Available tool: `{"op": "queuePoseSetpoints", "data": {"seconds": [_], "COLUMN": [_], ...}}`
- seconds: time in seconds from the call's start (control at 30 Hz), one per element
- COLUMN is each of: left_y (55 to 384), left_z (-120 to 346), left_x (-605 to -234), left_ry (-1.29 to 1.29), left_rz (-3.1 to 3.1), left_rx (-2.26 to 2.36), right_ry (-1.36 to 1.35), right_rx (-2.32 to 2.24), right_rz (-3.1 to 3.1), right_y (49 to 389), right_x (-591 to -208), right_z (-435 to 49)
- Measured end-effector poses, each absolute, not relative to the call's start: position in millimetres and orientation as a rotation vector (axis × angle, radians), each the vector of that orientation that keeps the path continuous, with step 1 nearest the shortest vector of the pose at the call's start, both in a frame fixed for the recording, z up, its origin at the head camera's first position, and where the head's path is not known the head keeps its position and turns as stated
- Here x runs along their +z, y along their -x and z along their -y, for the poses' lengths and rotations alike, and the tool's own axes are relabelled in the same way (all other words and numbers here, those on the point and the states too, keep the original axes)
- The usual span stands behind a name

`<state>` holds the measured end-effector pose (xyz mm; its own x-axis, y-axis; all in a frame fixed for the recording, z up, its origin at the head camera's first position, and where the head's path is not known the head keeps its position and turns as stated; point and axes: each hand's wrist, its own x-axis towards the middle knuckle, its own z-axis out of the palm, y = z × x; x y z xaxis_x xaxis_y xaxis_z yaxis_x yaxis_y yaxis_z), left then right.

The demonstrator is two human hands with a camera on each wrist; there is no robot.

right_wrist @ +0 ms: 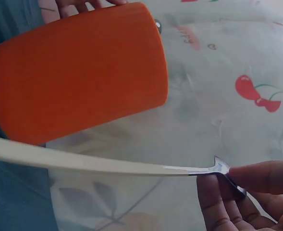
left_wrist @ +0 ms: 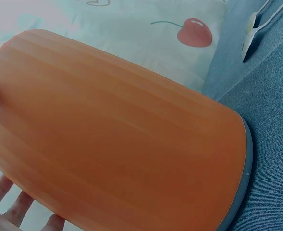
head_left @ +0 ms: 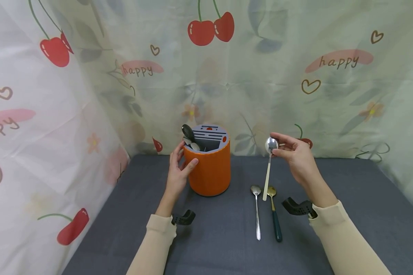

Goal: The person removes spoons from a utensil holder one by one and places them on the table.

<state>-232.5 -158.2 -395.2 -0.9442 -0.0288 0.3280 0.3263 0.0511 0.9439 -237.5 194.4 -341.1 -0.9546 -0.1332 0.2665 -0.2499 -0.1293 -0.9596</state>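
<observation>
The spoon [head_left: 267, 173] has a shiny silver bowl and a slim cream handle; it stands nearly upright, bowl up, right of the holder. The right hand [head_left: 297, 156] pinches it at the bowl, thumb on one side and fingers on the other. Its handle end comes down beside the bowls of two lying spoons, a silver spoon [head_left: 257, 214] and a gold spoon [head_left: 276, 223] with a dark green handle. The left hand [head_left: 179, 173] grips the left side of the orange holder [head_left: 210, 172], spread wide, thumb on the near face. A black spoon [head_left: 187, 131] leans at the left of the holder's slotted top. Bare table [head_left: 223, 236] separates holder and lying spoons; the table's far edge meets a printed curtain [head_left: 227, 103] just behind.
</observation>
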Motion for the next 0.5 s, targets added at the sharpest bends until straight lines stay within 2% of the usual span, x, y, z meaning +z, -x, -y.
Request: {"op": "queuePoseSetpoints", "data": {"seconds": [0.2, 0.5], "left_y": [251.3, 253.3], "left_z": [164.3, 165.2], "left_x": [-417.2, -421.4], "left_ry": [0.296, 0.339], "left_rz": [2.08, 2.055], "left_rx": [-1.956, -1.929], "right_ry": [-0.472, -0.466], "right_rx": [2.269, 2.264], "right_rz": [1.973, 2.002], "right_y": [238.4, 234.8], "right_x": [-356.5, -375.2], "right_z": [-206.9, -225.4]}}
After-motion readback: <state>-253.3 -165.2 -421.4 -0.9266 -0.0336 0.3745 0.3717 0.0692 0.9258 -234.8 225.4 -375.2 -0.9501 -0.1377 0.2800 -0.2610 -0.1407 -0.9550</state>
